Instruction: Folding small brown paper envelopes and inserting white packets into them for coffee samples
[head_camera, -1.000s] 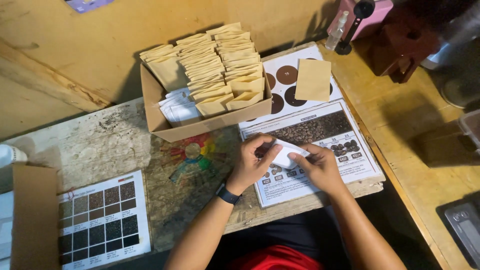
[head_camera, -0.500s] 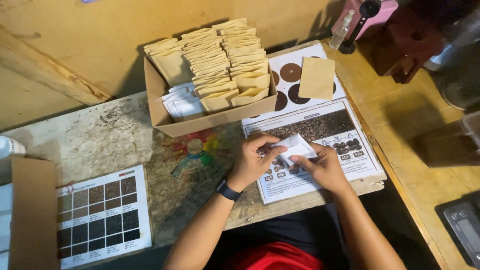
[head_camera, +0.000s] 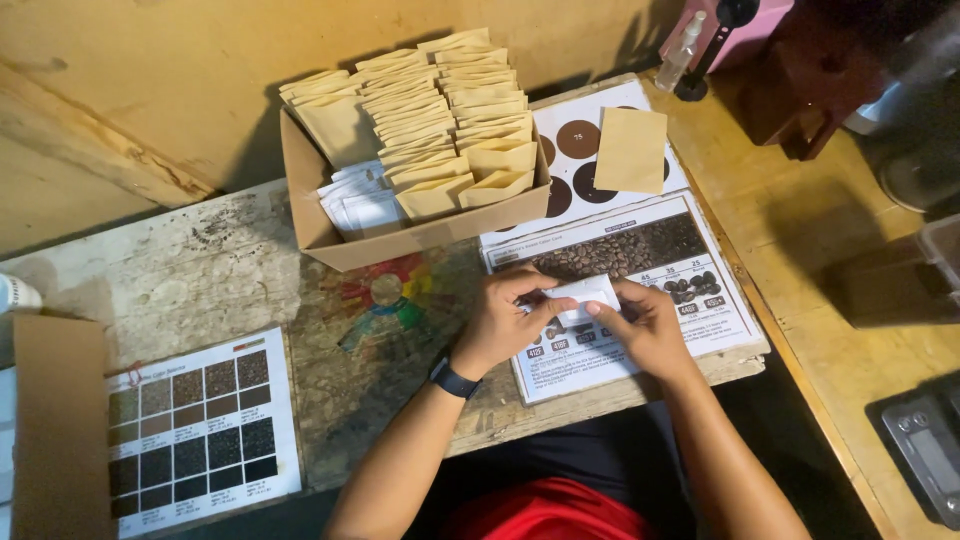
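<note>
Here, left hand (head_camera: 503, 322) and right hand (head_camera: 641, 328) close together, fingers curled and pinching a small white packet (head_camera: 584, 297), apparently just above the bean chart (head_camera: 630, 290).

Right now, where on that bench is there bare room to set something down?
Bare wood left of the box, above the swatch sheet. Also the yellow table on the right. It is crowded where both hands hold the white packet over the charts.
</note>
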